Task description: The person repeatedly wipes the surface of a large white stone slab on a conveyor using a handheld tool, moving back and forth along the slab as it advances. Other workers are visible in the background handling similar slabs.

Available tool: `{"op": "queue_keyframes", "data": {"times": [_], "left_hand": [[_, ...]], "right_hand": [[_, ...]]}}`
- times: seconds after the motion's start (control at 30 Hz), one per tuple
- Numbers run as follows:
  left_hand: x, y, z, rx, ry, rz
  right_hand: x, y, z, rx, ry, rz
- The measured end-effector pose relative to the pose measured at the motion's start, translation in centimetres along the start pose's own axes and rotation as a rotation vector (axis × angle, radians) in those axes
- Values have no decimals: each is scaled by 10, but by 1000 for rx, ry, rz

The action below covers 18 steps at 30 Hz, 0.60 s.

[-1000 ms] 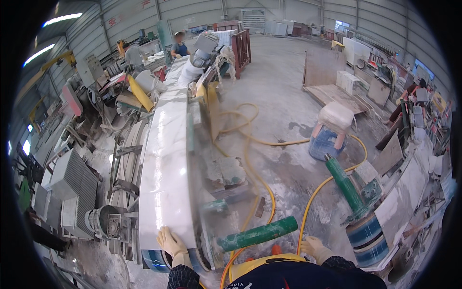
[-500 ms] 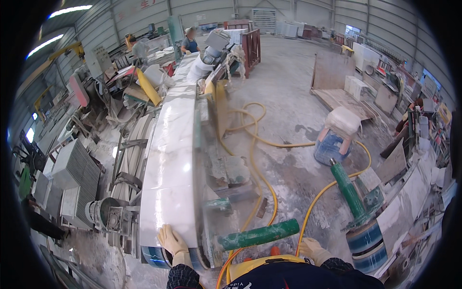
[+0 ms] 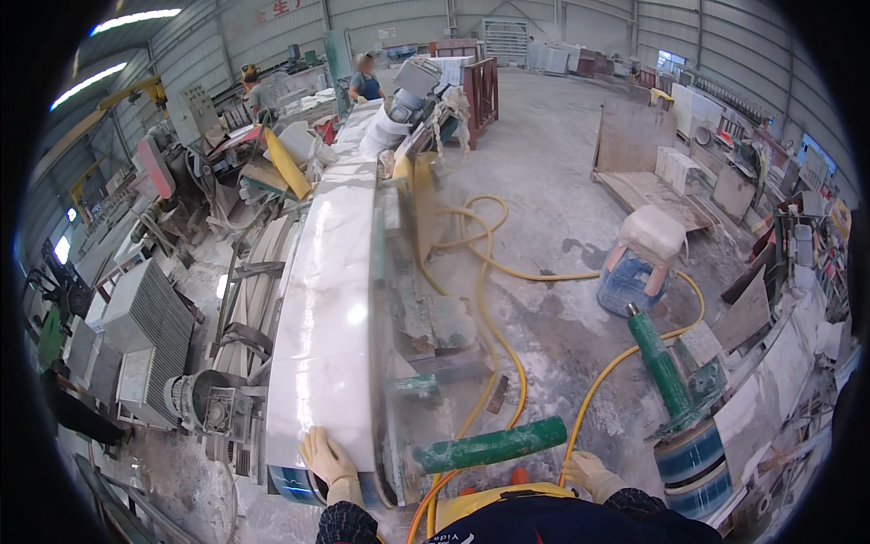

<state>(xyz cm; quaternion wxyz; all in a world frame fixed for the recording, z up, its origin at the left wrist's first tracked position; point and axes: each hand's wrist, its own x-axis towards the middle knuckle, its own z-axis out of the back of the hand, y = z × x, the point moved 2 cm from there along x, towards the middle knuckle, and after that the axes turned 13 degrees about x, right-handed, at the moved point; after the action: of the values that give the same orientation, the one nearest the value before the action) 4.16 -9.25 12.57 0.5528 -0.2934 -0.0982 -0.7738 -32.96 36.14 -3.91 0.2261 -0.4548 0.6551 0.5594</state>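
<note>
My left hand, in a cream glove, lies flat on the near end of a long white marble slab, its fingers stretched out. The slab has a polished face and runs away from me along a conveyor, with a blue roller under its near end. My right hand, also gloved, is low in front of me at the right, beside a yellow hose. Its fingers look loosely extended, and I see nothing held in them. Between my hands a green cylinder sticks out to the right from the conveyor.
A motor stands left of the conveyor. To the right are a blue water jug, an upright green post and stacked stone offcuts. Hose loops cross the wet floor. One person stands beyond the slab, another farther left.
The view has shifted slightly, so the surroundings sit a little lower and farther right. My left hand stays on the slab; my right hand stays beside the hose. A far-left person shows more clearly.
</note>
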Motion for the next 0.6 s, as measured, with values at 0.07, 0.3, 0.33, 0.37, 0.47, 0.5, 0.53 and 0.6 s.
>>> {"op": "queue_keyframes", "data": {"times": [0.07, 0.3, 0.33, 0.37, 0.47, 0.5, 0.53, 0.6], "left_hand": [[-1, 0, 1, -5, 14, 9], [-4, 0, 5, -26, 51, 38], [-5, 0, 6, -15, 46, 37], [-5, 1, 6, -18, 52, 41], [-7, 3, 6, -27, 80, 50], [-8, 4, 5, -47, 80, 47], [-8, 5, 5, -13, 84, 51], [-11, 6, 4, 18, 77, 47]], "right_hand": [[0, 0, -1, 3, -15, -11], [-8, 2, -6, -7, 10, 29], [-8, 3, -7, -3, 18, 27], [-8, 3, -7, 6, 23, 23], [-6, 3, -6, 41, 17, 7], [-6, 3, -7, 41, 46, 4], [-6, 3, -7, 41, 44, 5], [-6, 3, -7, 34, 39, 7]]}}
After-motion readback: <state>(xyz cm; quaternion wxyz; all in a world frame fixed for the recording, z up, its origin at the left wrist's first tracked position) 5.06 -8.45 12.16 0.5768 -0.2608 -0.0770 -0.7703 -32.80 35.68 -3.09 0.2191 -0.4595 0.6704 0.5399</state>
